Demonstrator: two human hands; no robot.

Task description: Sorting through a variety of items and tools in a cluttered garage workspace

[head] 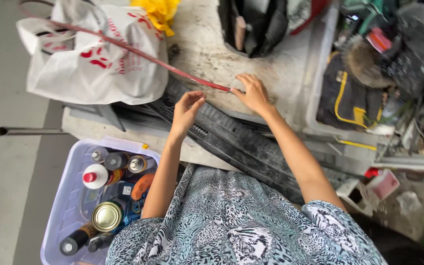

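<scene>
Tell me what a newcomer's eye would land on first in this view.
Probably the long thin red strip running across the worn workbench, its near end pinched by the right hand while the left hand hovers open beside it. Next, the white plastic bag with red print upper left, and the clear plastic tub of spray cans and tins lower left.

The right hand (pixel 254 93) pinches the end of a thin red rod (pixel 123 46) that runs up and left across a white plastic bag (pixel 94 64); the left hand (pixel 186 110) hangs open just beside the rod, fingers curled, above a black ridged rubber strip (pixel 236 142) lying across the dirty workbench (pixel 207 49); below on the left stands a clear plastic bin (pixel 67 196) with spray cans and tins; a yellow cloth (pixel 159 12) lies at the top.
</scene>
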